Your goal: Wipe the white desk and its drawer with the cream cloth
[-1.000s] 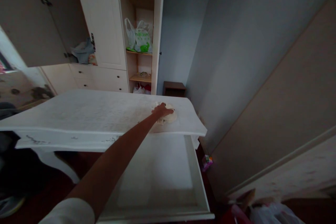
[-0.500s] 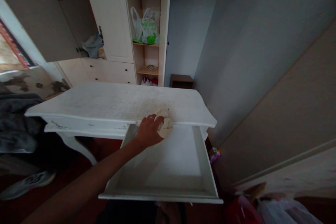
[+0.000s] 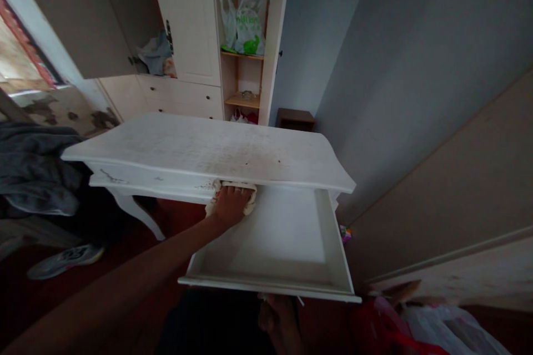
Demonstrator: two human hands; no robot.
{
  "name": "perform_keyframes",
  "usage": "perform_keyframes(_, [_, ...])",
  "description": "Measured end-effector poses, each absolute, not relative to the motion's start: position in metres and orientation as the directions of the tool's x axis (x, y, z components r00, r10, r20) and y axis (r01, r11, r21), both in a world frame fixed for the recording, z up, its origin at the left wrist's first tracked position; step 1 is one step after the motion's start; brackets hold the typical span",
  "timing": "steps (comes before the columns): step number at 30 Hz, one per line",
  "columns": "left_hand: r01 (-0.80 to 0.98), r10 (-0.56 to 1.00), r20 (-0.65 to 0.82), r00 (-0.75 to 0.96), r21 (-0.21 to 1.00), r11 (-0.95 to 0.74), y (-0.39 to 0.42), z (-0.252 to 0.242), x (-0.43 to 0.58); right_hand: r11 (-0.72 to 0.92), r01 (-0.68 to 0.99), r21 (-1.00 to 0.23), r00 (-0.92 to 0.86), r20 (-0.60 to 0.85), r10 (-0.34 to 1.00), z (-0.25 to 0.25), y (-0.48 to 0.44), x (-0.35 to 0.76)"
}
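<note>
My left hand [image 3: 230, 206] is closed on a cream cloth [image 3: 250, 199], bunched up under the palm and fingers. It presses at the back left of the pulled-out white drawer [image 3: 272, 284], just below the edge of the white table [image 3: 166, 144]. Part of the cloth hangs over the drawer's left side. The drawer's inside looks bare apart from the cloth. Below the drawer front, in shadow, my right hand [image 3: 278, 316] shows with its fingers curled. What it grips is hidden by the drawer front and the dark.
Dark smudges and small specks mark the tabletop. Behind stands a wardrobe [image 3: 187, 22] with plastic bags [image 3: 249, 28] on a shelf. Grey clothing [image 3: 37, 172] and a shoe [image 3: 66, 260] are at the left. Bags [image 3: 453, 330] lie at the lower right, near the wall.
My left hand has moved the cloth from the tabletop's front edge down and left into the drawer's back corner. The view has shifted, and more of my right hand shows.
</note>
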State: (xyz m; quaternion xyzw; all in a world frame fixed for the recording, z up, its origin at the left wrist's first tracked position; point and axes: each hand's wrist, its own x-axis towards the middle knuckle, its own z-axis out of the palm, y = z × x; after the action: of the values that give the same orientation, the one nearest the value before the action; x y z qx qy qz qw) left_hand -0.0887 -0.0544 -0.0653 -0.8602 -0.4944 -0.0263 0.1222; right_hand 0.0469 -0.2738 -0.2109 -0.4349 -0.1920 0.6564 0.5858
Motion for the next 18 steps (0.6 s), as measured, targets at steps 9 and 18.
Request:
perform_keyframes(9, [0.949,0.927,0.226,0.299,0.035,-0.315,-0.041,-0.094,-0.063,-0.241,-0.596,-0.766,0.054,-0.337,0.940,-0.206,-0.276,0.046])
perform_keyframes(18, [0.928,0.979,0.187,-0.079,0.373,0.003,-0.025,-0.102,-0.010,-0.254,-0.593,-0.764,0.037,-0.340,0.940,-0.206,-0.273,0.047])
